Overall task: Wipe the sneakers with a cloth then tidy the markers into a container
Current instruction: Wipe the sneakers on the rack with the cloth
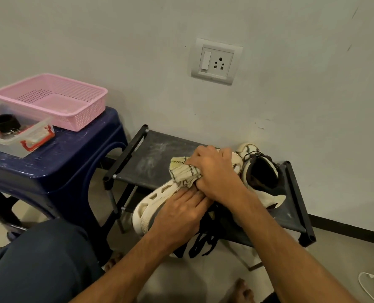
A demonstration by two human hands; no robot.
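A cream sneaker (152,203) lies tipped on its side over the front edge of a low black shoe rack (151,158), its sole facing left and its black laces hanging down. My left hand (179,212) grips it from the near side. My right hand (214,171) presses a bunched cream cloth (182,171) with dark stitch lines against the sneaker's upper part. The second cream sneaker (261,173) stands upright on the rack just behind my right hand, its dark opening showing. No markers are visible.
A dark blue plastic stool (57,162) stands left of the rack, carrying a pink perforated basket (50,99) and a clear lidded box (17,132) with small items. A wall socket (215,61) is above the rack. A white cable (371,285) lies on the floor at lower right. My knee (41,259) fills the lower left.
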